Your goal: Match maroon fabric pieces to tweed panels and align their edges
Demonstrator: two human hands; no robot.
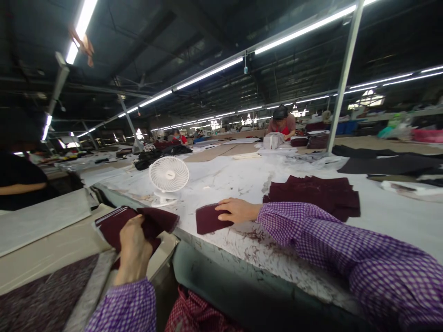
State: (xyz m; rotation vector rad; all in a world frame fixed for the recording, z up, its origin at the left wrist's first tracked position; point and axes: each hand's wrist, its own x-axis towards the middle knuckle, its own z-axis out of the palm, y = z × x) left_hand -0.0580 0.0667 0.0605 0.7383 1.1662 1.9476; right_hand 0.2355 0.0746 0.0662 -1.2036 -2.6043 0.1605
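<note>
My left hand [133, 249] is closed around a few maroon fabric pieces [114, 226], which fan out on both sides of it above the cream material at the left. White strips show along their upper left edge. Over on the white table, my right hand [238, 210] lies on a small maroon fabric piece [209, 219], fingers stretched across its right part. Beyond my right forearm is a larger spread of overlapping maroon pieces [314, 193]. Both my sleeves are purple checked cloth.
A small white fan [169, 174] stands near the edge of the white table [228, 175]. Dark fabric [391, 161] lies at the right, by a metal post [346, 78]. A person [282, 124] bends over the table's far side; another person's arm [22, 188] shows at the left.
</note>
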